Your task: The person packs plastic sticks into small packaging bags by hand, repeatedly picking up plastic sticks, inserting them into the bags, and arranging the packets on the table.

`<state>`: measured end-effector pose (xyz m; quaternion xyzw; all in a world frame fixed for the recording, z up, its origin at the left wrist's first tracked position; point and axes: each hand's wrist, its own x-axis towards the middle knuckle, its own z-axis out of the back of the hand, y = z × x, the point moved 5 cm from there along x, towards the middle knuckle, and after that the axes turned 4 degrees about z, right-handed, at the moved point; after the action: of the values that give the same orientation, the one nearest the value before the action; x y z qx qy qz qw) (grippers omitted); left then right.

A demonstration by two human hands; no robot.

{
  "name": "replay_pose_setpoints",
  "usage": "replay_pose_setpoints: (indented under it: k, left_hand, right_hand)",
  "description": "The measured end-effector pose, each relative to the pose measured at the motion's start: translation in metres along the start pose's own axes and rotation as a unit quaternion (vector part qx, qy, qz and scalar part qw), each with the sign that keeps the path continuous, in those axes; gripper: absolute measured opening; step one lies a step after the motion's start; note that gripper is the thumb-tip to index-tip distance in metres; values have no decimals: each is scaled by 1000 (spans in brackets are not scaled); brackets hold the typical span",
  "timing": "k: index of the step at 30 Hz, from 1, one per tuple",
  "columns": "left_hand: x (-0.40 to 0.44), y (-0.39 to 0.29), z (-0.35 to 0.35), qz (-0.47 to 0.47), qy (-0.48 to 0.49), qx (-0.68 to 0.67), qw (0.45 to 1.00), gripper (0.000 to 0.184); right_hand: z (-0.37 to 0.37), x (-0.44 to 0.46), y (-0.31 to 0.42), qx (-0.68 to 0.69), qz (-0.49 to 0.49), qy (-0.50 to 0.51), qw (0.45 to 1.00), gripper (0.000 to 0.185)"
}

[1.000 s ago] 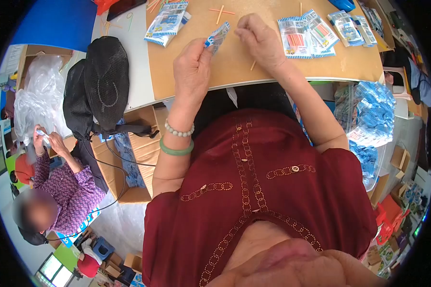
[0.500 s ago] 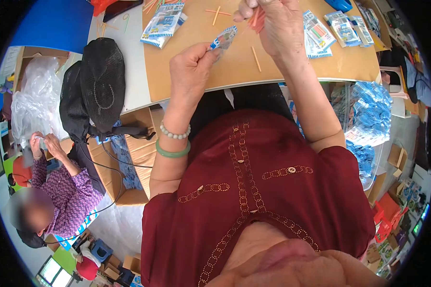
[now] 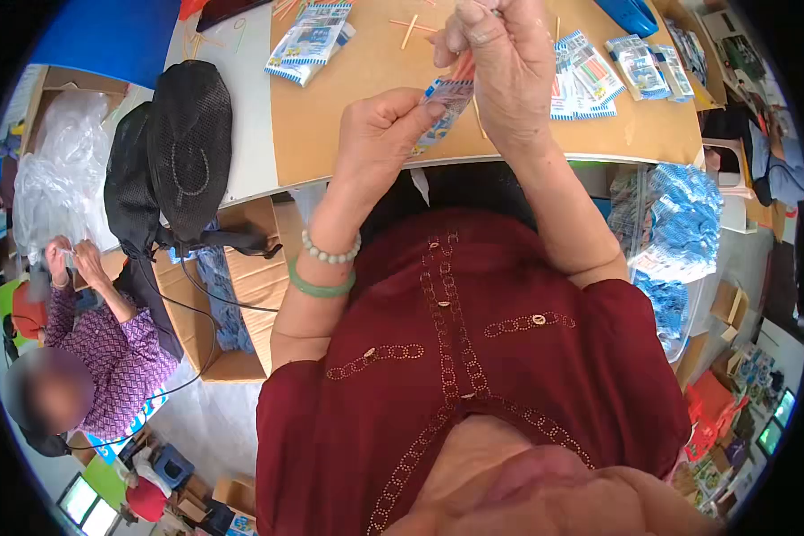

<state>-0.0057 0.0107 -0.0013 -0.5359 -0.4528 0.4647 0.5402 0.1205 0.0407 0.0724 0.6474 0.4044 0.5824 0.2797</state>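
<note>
My left hand (image 3: 389,129), with a bead bracelet and a green bangle at its wrist, pinches a small printed plastic packet (image 3: 448,109) between thumb and fingers. My right hand (image 3: 514,67) is closed on a bundle of thin orange-red sticks (image 3: 462,68). The sticks' lower ends meet the packet's upper end; whether they are inside it I cannot tell. Loose sticks (image 3: 409,32) lie on the tan board (image 3: 330,134) beyond my hands. Filled blue-and-white packets (image 3: 309,40) sit to the left, and more packets (image 3: 590,76) lie beside my right forearm.
A black mesh bag (image 3: 192,134) lies at the table's left side. Below it stands a cardboard box (image 3: 250,313) with blue packets. A clear bin holds many blue packets (image 3: 683,214) at the right. A co-worker in a purple patterned top (image 3: 107,366) works at the left.
My left hand has moved right with the packet, toward my right hand. The orange-red sticks, apart from the packet before, are now at its upper end.
</note>
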Motion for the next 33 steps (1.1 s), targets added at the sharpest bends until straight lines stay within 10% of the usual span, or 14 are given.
replay_pose_setpoints:
  k: [17,21,24,33]
  left_hand:
    - [-5,-1,-7,-22,-2,-16,1000,16]
    - [-6,-8,-6,-53,-4,27,998,16]
    - [-7,-10,-6,-61,-18,8,998,17]
    - [-4,-5,-5,-97,-48,-23,994,17]
  right_hand:
    - [11,-8,-1,113,30,-74,990,15]
    - [12,-3,-20,315,261,99,907,14]
    - [12,-17,-5,81,-67,-39,994,17]
    - [12,-16,-13,0,-22,64,998,25]
